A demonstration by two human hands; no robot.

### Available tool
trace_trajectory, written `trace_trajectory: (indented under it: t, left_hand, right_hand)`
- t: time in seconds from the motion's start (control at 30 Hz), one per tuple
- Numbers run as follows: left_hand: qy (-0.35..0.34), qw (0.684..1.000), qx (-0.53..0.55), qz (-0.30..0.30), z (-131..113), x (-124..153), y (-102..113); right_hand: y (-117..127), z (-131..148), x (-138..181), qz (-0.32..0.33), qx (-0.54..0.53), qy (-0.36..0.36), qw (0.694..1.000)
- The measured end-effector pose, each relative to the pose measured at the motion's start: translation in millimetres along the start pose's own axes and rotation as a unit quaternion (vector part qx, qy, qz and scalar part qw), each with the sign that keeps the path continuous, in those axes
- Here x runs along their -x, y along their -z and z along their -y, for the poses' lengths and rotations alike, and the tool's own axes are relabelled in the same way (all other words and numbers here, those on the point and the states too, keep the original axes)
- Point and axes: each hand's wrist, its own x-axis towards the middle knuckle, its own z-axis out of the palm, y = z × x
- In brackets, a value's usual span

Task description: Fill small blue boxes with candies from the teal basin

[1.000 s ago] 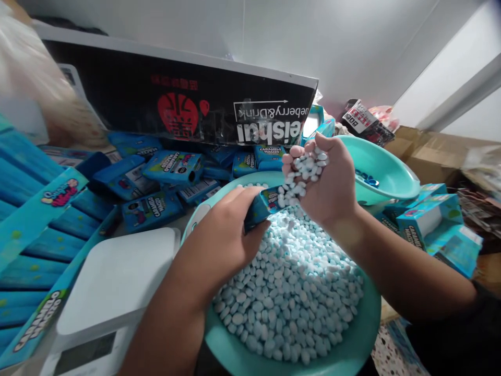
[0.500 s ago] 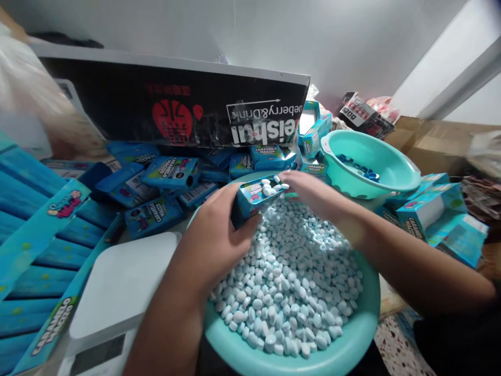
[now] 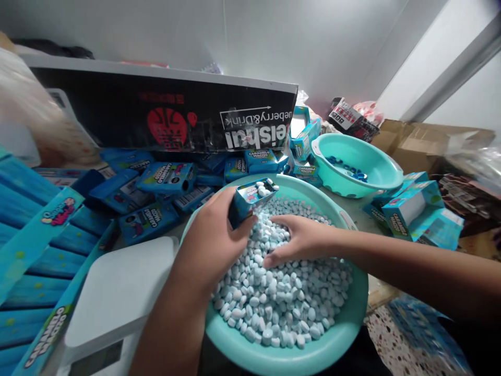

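In the head view, the left hand [image 3: 214, 227] held a small blue box [image 3: 245, 204], fingers wrapped around its far side and thumb pressed along the near one, with the open end tipped upward and several pale candies showing in its mouth. The box was above the rim of a turquoise basin [image 3: 289, 363], on the side near the white scale [image 3: 121, 287]. It looked light and thin-walled; whether it was card or tin could not be told. A moderate squeeze on the two long sides, below the mouth, seemed the best hold, since pressing at the opening might have pinched it narrow and a steeper tilt could have spilled the contents. The right hand [image 3: 301, 237] lay in the basin among the loose candies [image 3: 274, 308], its thumb and fingers spread wide with a clear gap between them; whether any were gathered under the palm could not be seen. The candies appeared hard, smooth and very light singly, likely to roll and slip through gaps, so a cupped palm with closed fingers looked surer than a pinch. They seemed unlikely to crush under ordinary pressure.
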Motion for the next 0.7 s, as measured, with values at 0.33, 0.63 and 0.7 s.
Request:
trace_trajectory:
  t: [0.33, 0.63, 0.7]
  left_hand:
    - [0.004, 1.000, 0.006, 0.001, -0.2, -2.0, 0.3]
    - [0.015, 1.000, 0.014, 0.019, 0.4, -1.0, 2.9]
    - [0.007, 1.000, 0.011, 0.023, 0.5, -1.3, 3.2]
  right_hand:
    - [29.0, 8.0, -8.4, -0.043, -0.057, 0.077, 0.995]
    - [94.6, 61.2, 10.5, -0.169, 0.235, 0.158, 0.944]
    - [98.5, 71.0, 7.1, -0.165, 0.285, 0.161, 0.930]
